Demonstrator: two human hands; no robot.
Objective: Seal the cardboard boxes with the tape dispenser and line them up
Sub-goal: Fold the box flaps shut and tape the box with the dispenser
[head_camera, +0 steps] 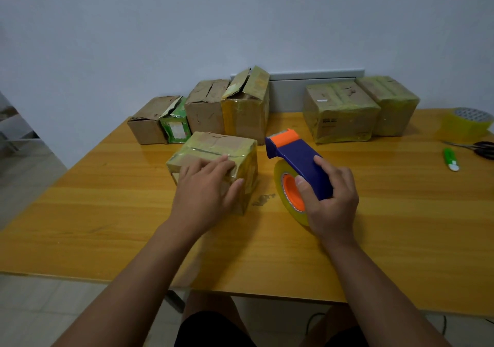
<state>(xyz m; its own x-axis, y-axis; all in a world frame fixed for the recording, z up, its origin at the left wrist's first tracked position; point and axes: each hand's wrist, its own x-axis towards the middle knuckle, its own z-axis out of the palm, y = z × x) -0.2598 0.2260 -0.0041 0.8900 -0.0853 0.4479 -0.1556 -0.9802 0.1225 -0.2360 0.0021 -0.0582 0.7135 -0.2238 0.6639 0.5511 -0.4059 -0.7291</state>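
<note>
A small taped cardboard box (pixel 222 147) sits mid-table with a slit visible along its top seam. My left hand (pixel 205 186) rests on its near top edge, fingers spread over the top and thumb on its right side. Just right of the box, my right hand (pixel 330 199) grips the blue and orange tape dispenser (pixel 296 156), which holds a roll of clear tape and stands on the table with its orange cutter end pointing away. Four boxes (pixel 205 111) stand in a row at the back left, some with flaps open. Two taped boxes (pixel 342 111) stand at the back right.
On the yellow wooden table (pixel 107 213), a spare roll of clear tape (pixel 465 124) sits at the far right, with black scissors (pixel 478 148) and a green utility knife (pixel 450 159) near it. A smudge marks the table between box and dispenser. The wall runs right behind the boxes.
</note>
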